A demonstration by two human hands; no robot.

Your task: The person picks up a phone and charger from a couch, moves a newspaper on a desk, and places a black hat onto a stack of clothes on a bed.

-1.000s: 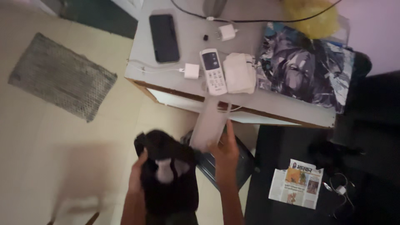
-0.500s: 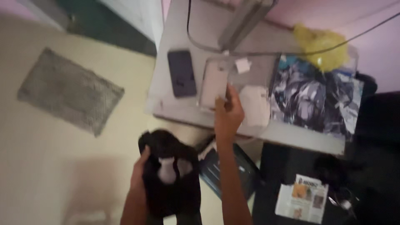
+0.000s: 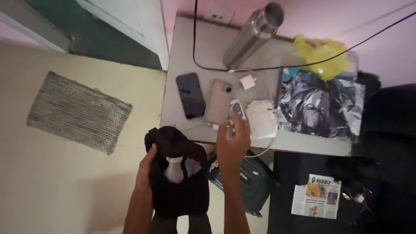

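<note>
My left hand grips a black garment with a pale patch, held up in front of me below the table's near edge. My right hand reaches over that edge of the grey table, its fingers spread over the near end of a white remote control; I cannot see a firm grip on it. Just left of the remote a light-coloured phone lies face down, free of my hand. A dark phone lies beside it.
On the table stand a steel bottle, a yellow plastic bag, a printed pad, a folded white cloth and a white charger with cables. A dark suitcase sits under the table, a newspaper to the right, a floor mat to the left.
My right hand carried the light phone up to the table, laid it beside the dark phone and drew back over the remote. The view tilted up; my left hand kept the garment.
</note>
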